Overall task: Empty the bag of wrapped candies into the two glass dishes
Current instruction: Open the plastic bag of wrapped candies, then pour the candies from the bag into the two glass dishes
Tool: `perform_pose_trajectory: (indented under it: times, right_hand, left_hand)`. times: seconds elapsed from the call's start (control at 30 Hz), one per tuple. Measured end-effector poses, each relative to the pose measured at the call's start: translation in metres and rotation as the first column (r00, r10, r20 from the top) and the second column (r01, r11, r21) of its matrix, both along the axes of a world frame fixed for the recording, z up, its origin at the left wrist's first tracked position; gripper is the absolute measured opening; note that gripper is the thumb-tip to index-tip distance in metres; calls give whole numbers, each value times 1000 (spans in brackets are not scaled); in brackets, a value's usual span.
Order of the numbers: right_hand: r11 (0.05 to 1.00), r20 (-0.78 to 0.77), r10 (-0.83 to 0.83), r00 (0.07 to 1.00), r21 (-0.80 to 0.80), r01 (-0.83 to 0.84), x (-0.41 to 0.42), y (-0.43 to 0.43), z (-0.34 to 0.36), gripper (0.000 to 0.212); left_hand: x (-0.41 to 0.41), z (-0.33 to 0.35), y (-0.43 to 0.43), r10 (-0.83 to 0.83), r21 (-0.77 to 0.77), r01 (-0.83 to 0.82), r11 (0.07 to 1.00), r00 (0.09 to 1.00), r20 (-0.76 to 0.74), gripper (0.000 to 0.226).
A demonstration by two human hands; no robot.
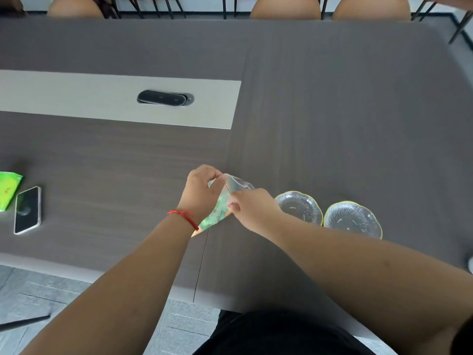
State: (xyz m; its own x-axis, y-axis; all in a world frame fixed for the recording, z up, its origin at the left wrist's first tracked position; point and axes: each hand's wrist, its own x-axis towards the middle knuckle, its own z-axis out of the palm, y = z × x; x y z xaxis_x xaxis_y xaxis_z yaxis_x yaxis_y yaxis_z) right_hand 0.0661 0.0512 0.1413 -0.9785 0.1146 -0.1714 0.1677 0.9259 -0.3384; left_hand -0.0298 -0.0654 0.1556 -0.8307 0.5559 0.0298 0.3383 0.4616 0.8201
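Note:
A clear plastic bag of wrapped candies [219, 210], green and orange inside, hangs between both hands just above the table. My left hand [201, 192] pinches the bag's top edge from the left, a red string on its wrist. My right hand [252, 207] pinches the same top edge from the right. The bag's lower part shows between my wrists. Two ribbed glass dishes with yellow rims stand side by side to the right: the near-left dish [299, 206] partly behind my right hand, the right dish [353, 219] beside it. Both dishes hold no candies.
A phone [27, 210] lies face up at the left, beside a green packet [7, 189]. A cable hatch [165, 98] sits in the table's pale strip [76, 98]. Chairs line the far edge. The near table edge runs just in front of my body.

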Motion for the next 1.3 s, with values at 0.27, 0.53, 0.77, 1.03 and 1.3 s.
perform_pose_trajectory:
  times: [0.27, 0.53, 0.77, 1.03, 1.3]
  right_hand:
    - [965, -91, -78, 993, -258, 52, -33, -14, 63, 32]
    - [906, -62, -185, 981, -398, 146, -47, 9, 81, 39]
    - [802, 25, -333, 943, -519, 296, -26, 50, 80, 28]
    - [653, 189, -474, 860, -579, 488, 24, 96, 45, 30]
    - [135, 413, -657, 631, -759, 637, 59, 119, 2, 21]
  left_hand:
    - [22, -77, -60, 131, -402, -31, 915, 966, 223, 49]
    - [31, -94, -82, 298, -318, -175, 932, 870, 394, 25]
    - [15, -82, -88, 355, -330, -265, 906, 900, 254, 14]
    - [-28, -30, -81, -69, -594, -96, 799, 966, -249, 24]
    - [-58, 10, -48, -465, -748, 231, 623, 877, -117, 35]
